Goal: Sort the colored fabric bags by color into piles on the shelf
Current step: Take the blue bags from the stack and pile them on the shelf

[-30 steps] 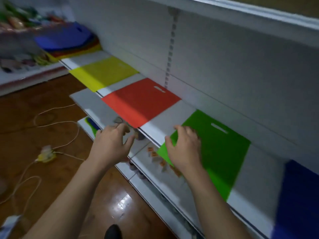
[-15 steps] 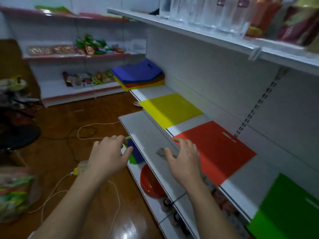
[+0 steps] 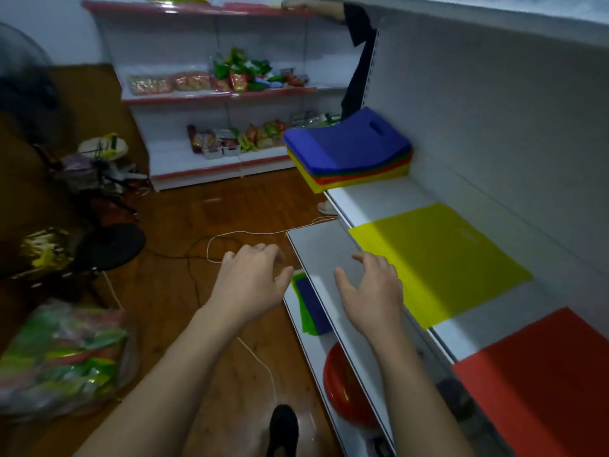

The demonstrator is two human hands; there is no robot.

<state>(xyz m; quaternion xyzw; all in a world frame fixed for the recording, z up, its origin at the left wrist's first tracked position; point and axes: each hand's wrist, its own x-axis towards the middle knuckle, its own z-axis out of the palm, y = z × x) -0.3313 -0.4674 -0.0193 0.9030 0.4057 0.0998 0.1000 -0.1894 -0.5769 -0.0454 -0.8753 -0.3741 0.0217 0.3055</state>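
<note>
A stack of mixed fabric bags [image 3: 349, 153] with a blue one on top lies at the far end of the white shelf [image 3: 389, 199]. Nearer on the same shelf lies a single yellow bag [image 3: 438, 262], and a red bag [image 3: 543, 380] lies at the lower right. My left hand [image 3: 250, 282] hovers over the floor beside the shelf, fingers relaxed, holding nothing. My right hand [image 3: 372, 291] hovers over the lower grey shelf board [image 3: 326, 245] just left of the yellow bag, fingers spread and empty.
Green and blue bags [image 3: 309, 305] and a red bowl [image 3: 346, 390] sit on a lower shelf. Cords [image 3: 230, 239] run across the wooden floor. A plastic sack of colourful packets [image 3: 62, 357] lies at the left. Another person's arm [image 3: 329, 9] reaches to the far snack shelves [image 3: 224, 97].
My view has swung left along the shelf: the green bag has left the frame and the mixed stack is closer. Both hands moved left with it, still empty.
</note>
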